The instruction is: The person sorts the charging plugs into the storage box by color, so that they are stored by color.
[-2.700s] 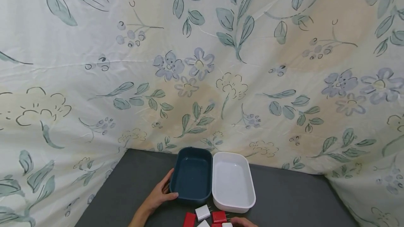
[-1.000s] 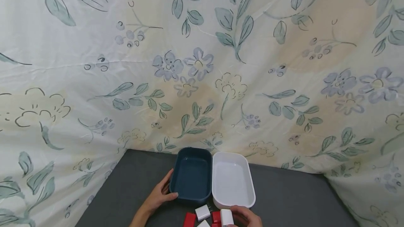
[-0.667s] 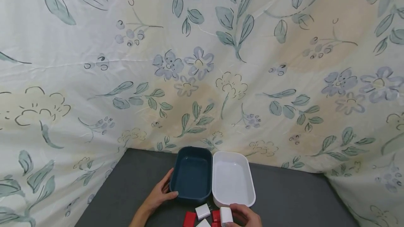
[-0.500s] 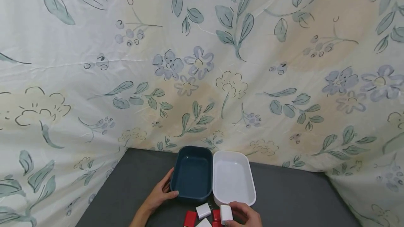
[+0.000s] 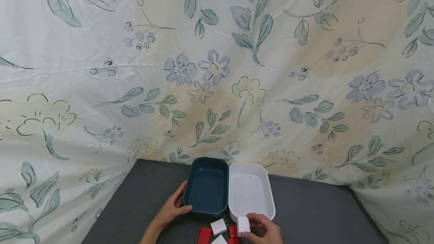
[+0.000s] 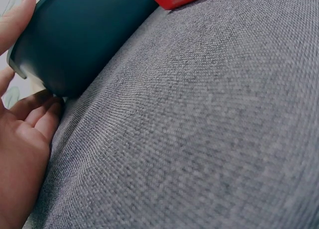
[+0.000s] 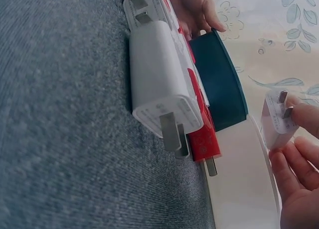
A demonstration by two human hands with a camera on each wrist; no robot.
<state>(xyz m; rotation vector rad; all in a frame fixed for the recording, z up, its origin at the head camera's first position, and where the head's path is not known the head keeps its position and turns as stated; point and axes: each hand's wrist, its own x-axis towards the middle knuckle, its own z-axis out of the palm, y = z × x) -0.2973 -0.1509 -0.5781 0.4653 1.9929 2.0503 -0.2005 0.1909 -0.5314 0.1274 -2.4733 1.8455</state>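
My right hand (image 5: 266,232) pinches a white charger plug (image 5: 243,226) between thumb and fingers, above the near edge of the white bin (image 5: 251,191). In the right wrist view this charger (image 7: 274,120) is raised beside the bin, its two metal prongs showing. My left hand (image 5: 169,210) grips the near left corner of the dark blue bin (image 5: 207,191), thumb at the rim and fingers along the side. Seen from the left wrist, the fingers reach low on the wall of the blue bin (image 6: 75,40).
Red chargers (image 5: 204,234) and white chargers (image 5: 218,227) lie grouped on the dark grey cloth in front of the bins. From the right wrist, a white charger (image 7: 159,74) sits closest. A flowered curtain (image 5: 217,86) hangs behind the table.
My right hand has picked the white charger out of the group and raised it toward the white bin. My left hand has stayed on the blue bin.
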